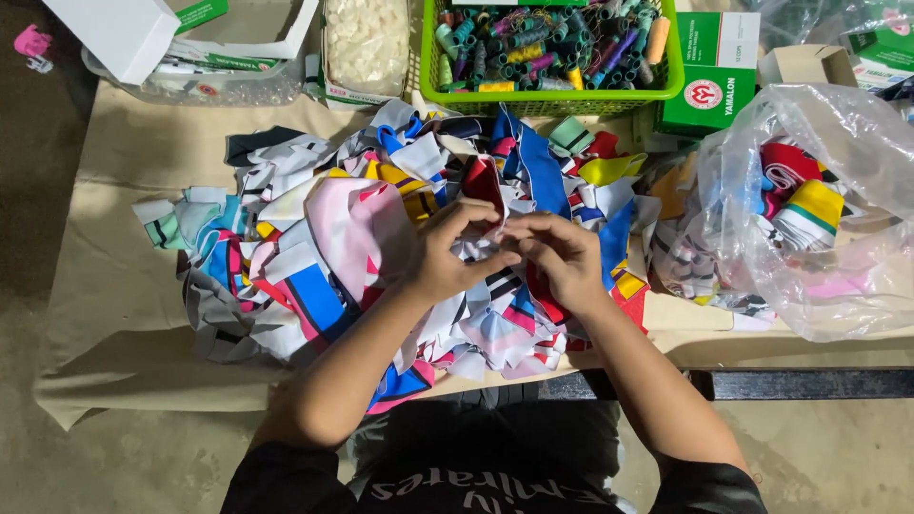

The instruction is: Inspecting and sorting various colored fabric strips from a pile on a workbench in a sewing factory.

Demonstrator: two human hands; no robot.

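Note:
A big heap of multicoloured fabric scraps (314, 247) covers the middle of the beige-covered table (105, 286). My left hand (447, 252) and my right hand (562, 257) meet above the heap's centre. Their fingertips pinch a small light fabric scrap (503, 228) between them. The scrap is mostly hidden by the fingers, so its shape is unclear. Both forearms reach in from the bottom of the head view.
A green basket (552, 95) of several thread spools stands at the back. A clear plastic bag (819, 209) of more fabric pieces lies at right. Green cartons (709, 71), a white box (114, 33) and a bag of white pieces (367, 43) line the back edge.

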